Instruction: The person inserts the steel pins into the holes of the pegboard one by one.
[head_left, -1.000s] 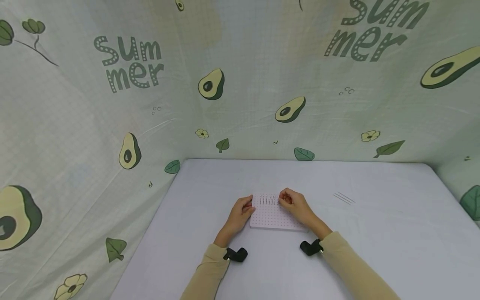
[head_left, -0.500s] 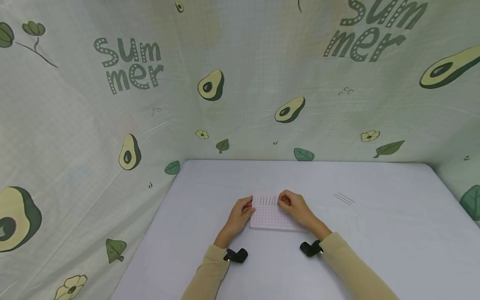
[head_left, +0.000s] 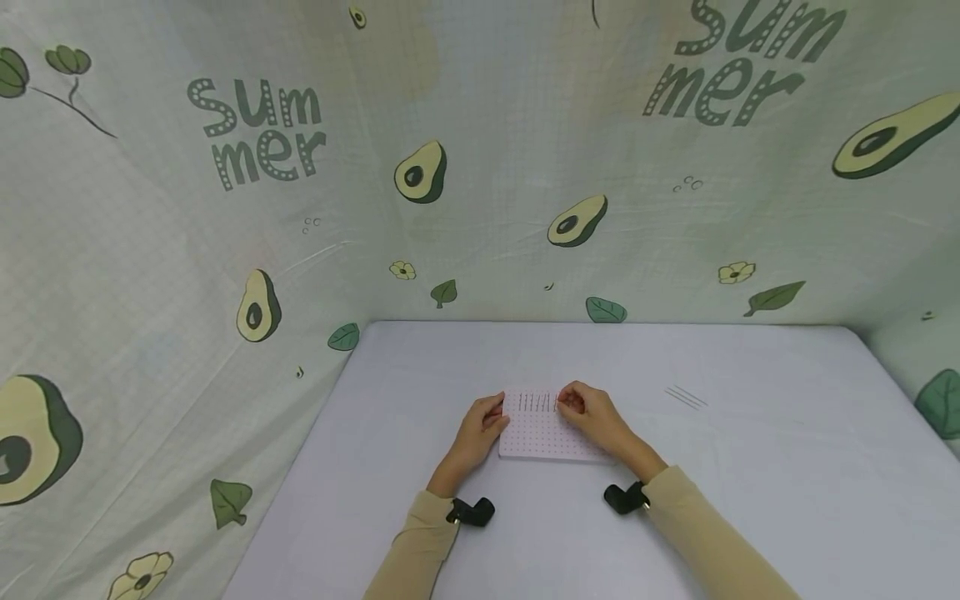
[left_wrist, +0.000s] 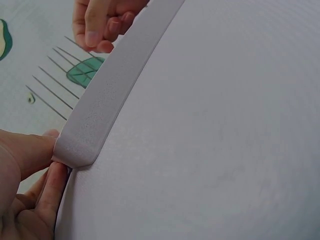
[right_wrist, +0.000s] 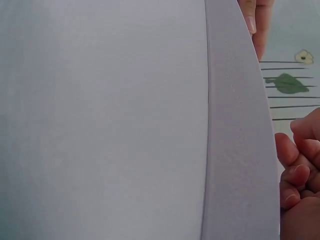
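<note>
A white pegboard [head_left: 551, 437] with a grid of small holes lies on the table. Several thin metal pins [head_left: 534, 402] stand upright in a row along its far edge. My left hand [head_left: 474, 429] grips the board's left side; the left wrist view shows thumb and fingers [left_wrist: 52, 192] at its corner. Over the far right part of the board, my right hand [head_left: 592, 412] has thumb and forefinger curled together at the rightmost pin [right_wrist: 284, 119]. Its upper end meets the thumb tip in the right wrist view.
To the right of the board, a few more thin pins [head_left: 686, 397] lie side by side on the white table [head_left: 750, 500]. A curtain [head_left: 495, 108] printed with avocados and leaves hangs behind the table and along its left side.
My right hand has stayed at the row's right end with only slight finger movement; the rightmost pin shows beside its fingertips. My left hand keeps its grip. The head view has shifted slightly.
</note>
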